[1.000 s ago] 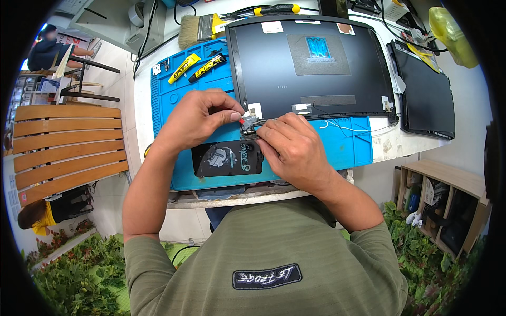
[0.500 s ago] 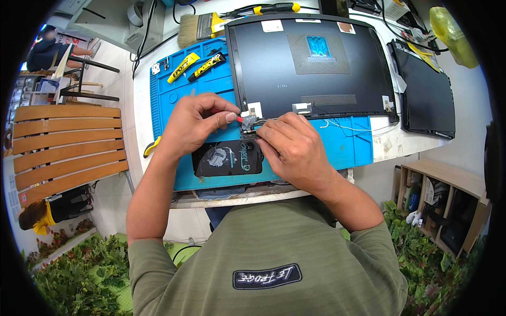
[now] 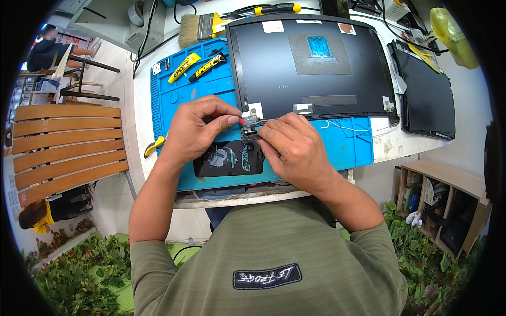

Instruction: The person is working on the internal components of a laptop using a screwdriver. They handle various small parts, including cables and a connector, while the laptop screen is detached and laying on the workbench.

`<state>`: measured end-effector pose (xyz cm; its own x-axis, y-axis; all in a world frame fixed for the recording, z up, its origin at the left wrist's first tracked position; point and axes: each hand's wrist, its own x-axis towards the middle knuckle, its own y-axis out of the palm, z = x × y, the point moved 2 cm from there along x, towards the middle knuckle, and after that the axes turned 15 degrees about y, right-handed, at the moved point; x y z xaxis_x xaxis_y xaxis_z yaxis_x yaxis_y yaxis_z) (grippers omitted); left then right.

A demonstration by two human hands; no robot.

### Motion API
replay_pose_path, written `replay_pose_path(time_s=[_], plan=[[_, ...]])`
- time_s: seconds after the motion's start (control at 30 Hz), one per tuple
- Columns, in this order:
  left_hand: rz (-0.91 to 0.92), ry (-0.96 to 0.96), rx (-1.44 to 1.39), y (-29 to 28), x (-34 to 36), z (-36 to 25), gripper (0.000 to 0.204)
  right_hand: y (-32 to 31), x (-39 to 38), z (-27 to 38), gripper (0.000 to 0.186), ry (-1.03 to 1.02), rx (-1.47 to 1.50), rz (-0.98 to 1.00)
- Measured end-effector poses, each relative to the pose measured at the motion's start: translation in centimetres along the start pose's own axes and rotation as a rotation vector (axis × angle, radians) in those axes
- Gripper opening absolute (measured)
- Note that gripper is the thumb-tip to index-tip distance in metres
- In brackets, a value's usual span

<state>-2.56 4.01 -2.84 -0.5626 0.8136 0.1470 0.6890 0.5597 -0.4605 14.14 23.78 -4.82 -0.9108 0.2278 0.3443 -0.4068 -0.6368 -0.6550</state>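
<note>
Hinge (image 3: 250, 133) is partly hidden by the right hand (image 3: 296, 150).

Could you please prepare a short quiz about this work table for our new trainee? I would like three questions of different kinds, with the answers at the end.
1. Multiple choice: what colour is the small thing at the thumb tip of the person's left hand?
A) green
B) red
C) white

2. True or false: the yellow tube and the black tube both lie on the blue mat.

3. Short answer: which lies nearer to the person, the wide brush or the black plate with the grey smear?

Key: 1. B. 2. True. 3. The black plate.
</note>
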Motion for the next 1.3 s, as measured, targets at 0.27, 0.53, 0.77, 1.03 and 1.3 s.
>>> replay_pose_path(time_s=[0.27, 0.53, 0.77, 1.03, 1.3], plan=[[-0.064, -0.066, -0.072, 0.0, -0.1, 0.4, 0.015, -0.1, 0.1, 0.0, 0.027, -0.004, 0.004, 0.003], [-0.074, -0.067, -0.024, 0.3, -1.2, 0.1, 0.017, 0.0, 0.1, 0.0, 0.027, -0.002, 0.009, 0.004], [-0.024, -0.022, 0.044, 0.4, -1.0, -0.7, 0.014, -0.1, 0.0, 0.0, 0.027, 0.002, -0.001, 0.016], [0.048, 0.115, 0.197, 0.0, -0.6, -1.4, 0.012, 0.0, 0.0, 0.0, 0.026, -0.006, 0.0, 0.009], [0.152, 0.184, 0.341, -0.3, 0.3, -2.8, 0.01, -0.1, 0.0, 0.0, 0.027, -0.006, 0.004, 0.011]])
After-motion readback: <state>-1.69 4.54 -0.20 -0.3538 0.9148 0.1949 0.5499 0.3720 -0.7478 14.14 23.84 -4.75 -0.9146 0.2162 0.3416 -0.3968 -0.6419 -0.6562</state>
